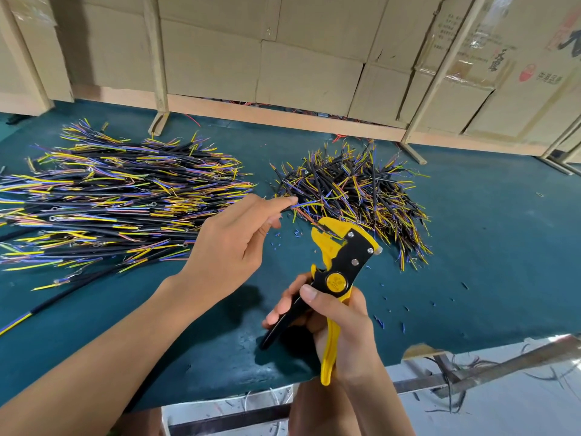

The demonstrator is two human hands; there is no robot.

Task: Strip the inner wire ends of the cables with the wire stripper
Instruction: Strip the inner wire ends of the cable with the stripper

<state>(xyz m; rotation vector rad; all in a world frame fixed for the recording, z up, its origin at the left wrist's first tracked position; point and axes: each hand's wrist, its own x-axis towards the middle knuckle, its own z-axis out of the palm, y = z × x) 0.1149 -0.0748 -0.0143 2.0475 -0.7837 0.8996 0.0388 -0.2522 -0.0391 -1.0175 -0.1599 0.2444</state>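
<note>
Progress looks partial, judging by the two heaps on the table [471,247]. The left hand [232,243] pinches one cable [287,209], whose coloured inner wires fan out beyond its fingertips toward the head of the wire stripper [341,262]. The right hand [333,322] grips the stripper's handles, only partly squeezed. A large pile [110,199] lies beyond the left hand, a smaller pile [355,190] beyond the stripper; snipped insulation bits [379,322] lie scattered near the right hand. Which pile is finished I cannot tell.
</note>
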